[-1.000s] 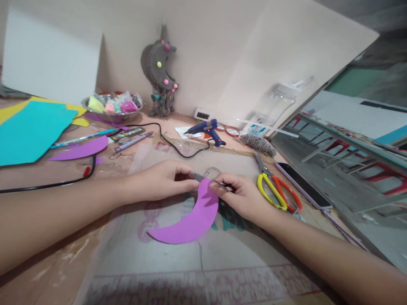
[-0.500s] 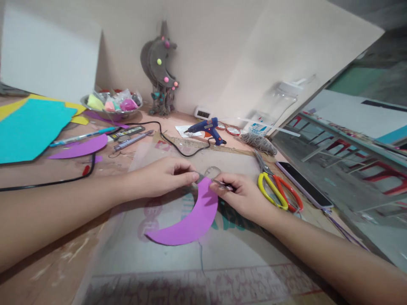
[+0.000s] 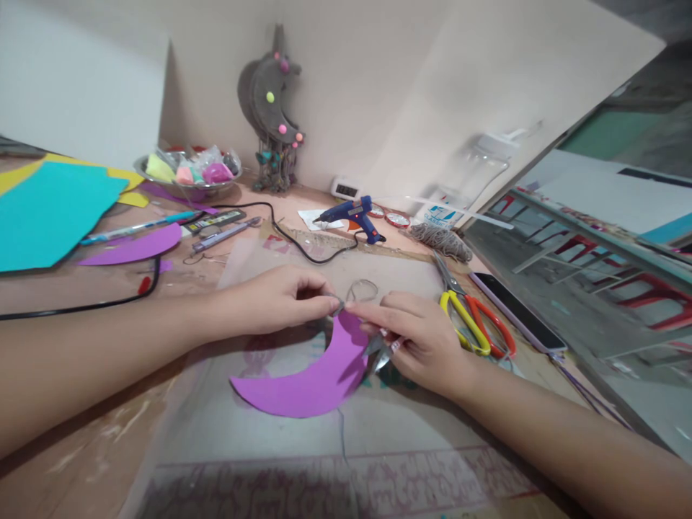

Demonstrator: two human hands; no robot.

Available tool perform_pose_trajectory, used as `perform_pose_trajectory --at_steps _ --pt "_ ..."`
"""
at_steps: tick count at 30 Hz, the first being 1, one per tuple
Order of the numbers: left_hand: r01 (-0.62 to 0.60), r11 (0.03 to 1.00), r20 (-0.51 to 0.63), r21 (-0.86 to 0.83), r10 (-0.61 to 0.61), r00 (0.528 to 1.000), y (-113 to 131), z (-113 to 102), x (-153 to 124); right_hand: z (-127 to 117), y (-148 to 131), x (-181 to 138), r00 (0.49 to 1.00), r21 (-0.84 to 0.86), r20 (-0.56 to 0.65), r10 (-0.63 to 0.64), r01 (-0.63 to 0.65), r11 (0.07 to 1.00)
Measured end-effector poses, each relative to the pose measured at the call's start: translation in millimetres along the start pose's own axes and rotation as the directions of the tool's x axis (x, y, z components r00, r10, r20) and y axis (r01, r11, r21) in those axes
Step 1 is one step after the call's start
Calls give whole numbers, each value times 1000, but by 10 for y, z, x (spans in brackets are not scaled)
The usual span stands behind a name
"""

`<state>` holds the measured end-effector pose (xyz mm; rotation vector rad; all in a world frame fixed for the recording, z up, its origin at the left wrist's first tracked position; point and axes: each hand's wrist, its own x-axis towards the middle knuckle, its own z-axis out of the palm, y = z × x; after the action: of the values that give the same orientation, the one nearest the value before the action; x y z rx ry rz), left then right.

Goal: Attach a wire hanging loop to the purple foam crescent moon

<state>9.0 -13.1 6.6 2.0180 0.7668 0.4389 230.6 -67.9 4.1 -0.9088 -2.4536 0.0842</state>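
A purple paper or foam crescent (image 3: 313,386) lies on the clear sheet in front of me, its upper tip between my two hands. Grey yarn shows at that tip, with a loop (image 3: 363,290) of it standing behind. My left hand (image 3: 295,295) pinches the yarn-covered tip between thumb and fingers. The index finger of my right hand (image 3: 419,339) reaches out and touches the same tip. Curled in its other fingers are small metal scissors (image 3: 383,358), blades pointing down over the crescent's right edge; their handle is mostly hidden.
Yellow-and-orange-handled scissors (image 3: 465,321) and a phone (image 3: 516,310) lie at right. Behind are a blue glue gun (image 3: 354,213), its black cord (image 3: 295,252), and grey yarn (image 3: 440,241). Turquoise sheets (image 3: 59,216) and a bowl (image 3: 189,186) sit left. A decorated grey moon (image 3: 264,101) stands against the wall.
My right hand has shifted, its index finger now stretched to the tip and the small scissors' blades turned downward. The crescent's lower end has swung slightly left and toward the back.
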Motion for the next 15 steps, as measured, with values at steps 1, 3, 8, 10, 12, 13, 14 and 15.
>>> perform_pose_trajectory --at_steps 1,3,8,10,12,13,14,15 --pt "6 1000 3 -6 -6 1000 -1 -2 0 -2 3 -3 999 -41 6 -36 37 999" --pt "20 1000 14 -12 -20 1000 -1 -4 -1 -1 2 2 999 -84 11 -52 53 995" --pt "30 1000 19 -6 -30 999 7 0 -3 0 -6 22 998 -118 8 -69 69 991" --pt "15 1000 16 -9 -15 1000 9 3 -2 0 -2 19 998 -99 -5 -66 65 993" --pt "10 1000 16 -9 -10 1000 9 5 0 0 4 13 1000 -71 2 -31 31 997" --pt "11 1000 16 -8 -11 1000 9 5 1 0 5 11 1000 -61 13 -4 5 998" --pt "13 1000 17 -8 -13 1000 9 5 2 -1 4 11 999 -52 27 25 -24 998" --pt "12 1000 16 -7 -12 1000 10 3 3 -4 1 11 998 -43 35 55 -53 998"
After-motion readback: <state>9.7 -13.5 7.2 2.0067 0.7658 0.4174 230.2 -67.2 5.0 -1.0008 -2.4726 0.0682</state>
